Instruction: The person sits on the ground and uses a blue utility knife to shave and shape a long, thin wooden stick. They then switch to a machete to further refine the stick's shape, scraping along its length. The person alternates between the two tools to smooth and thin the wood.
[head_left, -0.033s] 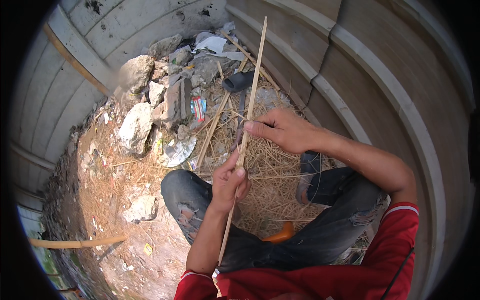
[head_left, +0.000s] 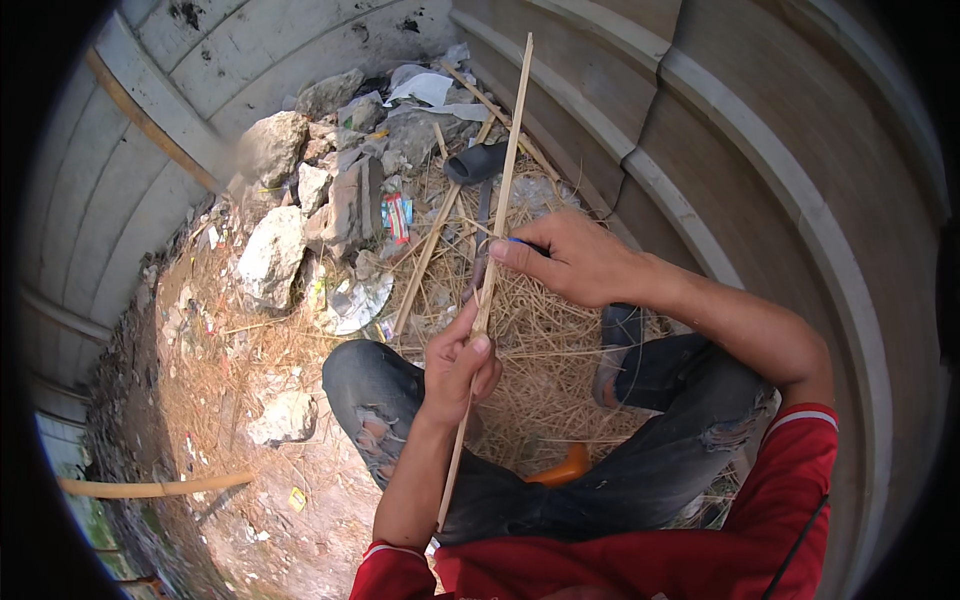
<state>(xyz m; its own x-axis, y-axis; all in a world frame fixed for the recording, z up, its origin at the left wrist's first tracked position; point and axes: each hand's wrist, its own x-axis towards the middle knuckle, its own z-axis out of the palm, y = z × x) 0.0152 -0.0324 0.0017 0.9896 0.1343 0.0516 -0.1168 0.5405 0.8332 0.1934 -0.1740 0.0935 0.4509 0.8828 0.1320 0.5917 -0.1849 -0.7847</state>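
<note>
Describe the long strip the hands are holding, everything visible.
The strip is a long, thin, pale tan slat, bamboo by the look of it, straight and flat. It runs steeply from near the person's lap up toward the rubble by the wall, tilted slightly right at the top. The left hand grips it in its lower half, thumb on top. The right hand pinches it a little higher, with something blue showing at its fingers. The upper half is free; whether its lower end touches the jeans cannot be told.

Red shirt, ripped grey jeans
</note>
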